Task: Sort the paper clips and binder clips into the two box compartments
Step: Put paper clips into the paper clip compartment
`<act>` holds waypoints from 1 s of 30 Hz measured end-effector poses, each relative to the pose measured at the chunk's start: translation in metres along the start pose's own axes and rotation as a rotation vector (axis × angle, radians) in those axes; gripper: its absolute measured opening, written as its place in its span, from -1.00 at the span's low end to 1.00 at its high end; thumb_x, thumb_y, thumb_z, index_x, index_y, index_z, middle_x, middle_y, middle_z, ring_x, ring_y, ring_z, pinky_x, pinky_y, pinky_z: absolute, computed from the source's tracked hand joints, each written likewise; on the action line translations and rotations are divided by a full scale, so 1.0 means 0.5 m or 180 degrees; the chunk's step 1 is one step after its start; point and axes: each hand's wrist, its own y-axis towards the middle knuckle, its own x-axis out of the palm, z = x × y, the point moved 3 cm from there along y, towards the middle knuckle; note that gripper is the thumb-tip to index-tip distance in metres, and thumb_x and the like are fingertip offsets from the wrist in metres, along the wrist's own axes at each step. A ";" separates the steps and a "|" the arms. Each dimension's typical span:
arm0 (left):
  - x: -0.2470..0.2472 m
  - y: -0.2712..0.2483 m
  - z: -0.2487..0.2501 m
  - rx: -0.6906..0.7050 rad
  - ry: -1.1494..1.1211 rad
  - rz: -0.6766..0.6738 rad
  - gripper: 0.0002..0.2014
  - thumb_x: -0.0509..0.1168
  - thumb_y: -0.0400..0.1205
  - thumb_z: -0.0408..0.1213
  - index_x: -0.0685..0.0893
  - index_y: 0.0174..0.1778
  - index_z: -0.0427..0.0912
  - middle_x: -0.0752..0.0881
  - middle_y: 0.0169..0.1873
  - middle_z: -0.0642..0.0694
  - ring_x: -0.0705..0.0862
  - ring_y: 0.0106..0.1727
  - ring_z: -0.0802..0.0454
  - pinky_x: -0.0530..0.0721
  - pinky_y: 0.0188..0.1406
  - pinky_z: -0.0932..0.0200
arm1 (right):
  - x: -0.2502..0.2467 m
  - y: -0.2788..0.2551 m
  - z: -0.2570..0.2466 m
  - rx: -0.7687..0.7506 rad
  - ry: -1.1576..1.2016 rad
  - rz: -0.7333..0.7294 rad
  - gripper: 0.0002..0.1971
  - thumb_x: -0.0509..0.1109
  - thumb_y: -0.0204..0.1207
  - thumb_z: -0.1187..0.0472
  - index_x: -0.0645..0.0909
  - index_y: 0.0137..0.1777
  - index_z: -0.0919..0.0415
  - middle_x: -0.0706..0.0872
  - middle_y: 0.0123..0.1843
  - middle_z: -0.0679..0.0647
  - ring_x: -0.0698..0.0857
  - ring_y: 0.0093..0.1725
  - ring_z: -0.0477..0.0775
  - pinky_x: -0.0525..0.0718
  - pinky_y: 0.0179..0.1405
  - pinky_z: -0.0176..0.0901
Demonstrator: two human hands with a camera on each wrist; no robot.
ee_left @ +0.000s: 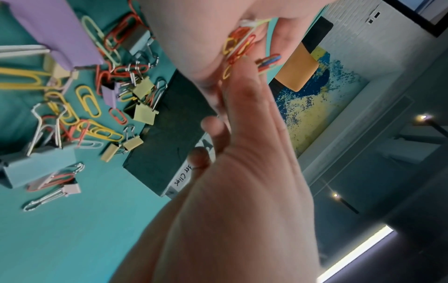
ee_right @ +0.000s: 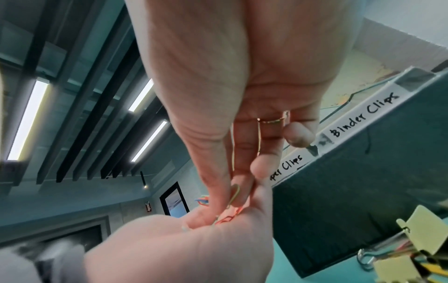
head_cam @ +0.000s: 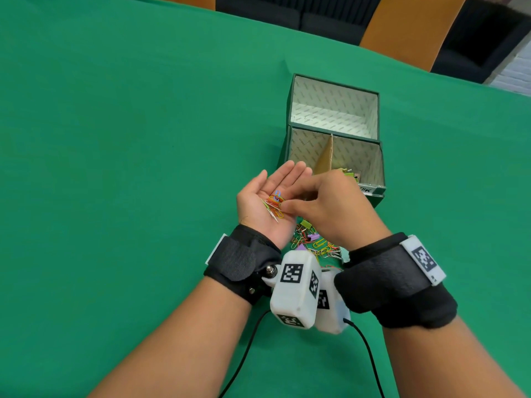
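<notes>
The left hand (head_cam: 265,202) lay palm-up, fingers straight, cupping paper clips (head_cam: 274,203) (right hand (head_cam: 327,208) pinching one), box (head_cam: 370,196) at two o'clock.

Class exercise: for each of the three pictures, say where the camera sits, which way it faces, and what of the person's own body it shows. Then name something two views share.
Head: worn high, faces forward and down at the green table; shows both forearms, left hand and right hand.
Left wrist: looks along the upturned palm holding paper clips.
Right wrist: looks along the right hand's fingers to the left palm.
Shared: the box with its Binder Clips label.
</notes>
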 end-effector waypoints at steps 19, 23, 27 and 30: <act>-0.006 0.012 0.040 0.0219 -0.0172 0.0006 -0.60 0.06 0.70 -0.20 0.68 0.05 -0.46 0.78 -0.02 -0.39 0.79 0.02 -0.26 0.70 0.13 -0.14 | -0.076 0.096 0.050 0.0451 -0.0004 0.0907 -0.96 0.55 0.43 0.07 0.79 -0.19 0.00 0.79 -0.26 -0.07 0.71 -0.23 -0.11 0.70 -0.13 -0.24; -0.004 0.009 0.039 0.0211 -0.0139 0.0016 -0.60 0.06 0.70 -0.19 0.67 0.07 -0.46 0.77 -0.01 -0.39 0.78 0.03 -0.26 0.70 0.13 -0.14 | -0.056 0.093 0.054 0.0465 -0.0619 0.0425 -0.83 0.48 0.49 -0.06 0.81 -0.08 -0.03 0.83 -0.10 -0.02 0.73 -0.04 -0.01 0.69 0.10 -0.08; 0.000 0.006 0.037 0.0174 -0.0074 -0.0044 -0.58 0.07 0.70 -0.16 0.67 0.09 -0.45 0.76 0.04 -0.39 0.75 0.10 -0.25 0.68 0.18 -0.12 | -0.072 0.068 0.006 -0.0056 -0.0319 0.0943 -0.86 0.47 0.50 -0.05 0.80 -0.09 -0.04 0.78 -0.20 -0.15 0.61 -0.28 -0.27 0.62 -0.11 -0.22; 0.002 0.005 0.032 0.0176 -0.0029 -0.0086 -0.56 0.09 0.68 -0.11 0.67 0.13 -0.42 0.76 0.07 -0.36 0.75 0.07 -0.20 0.62 0.25 -0.05 | -0.057 0.044 -0.030 -0.0308 -0.0456 0.0604 -0.85 0.49 0.45 -0.08 0.81 -0.16 -0.06 0.75 -0.33 -0.13 0.61 -0.35 -0.21 0.56 -0.27 -0.26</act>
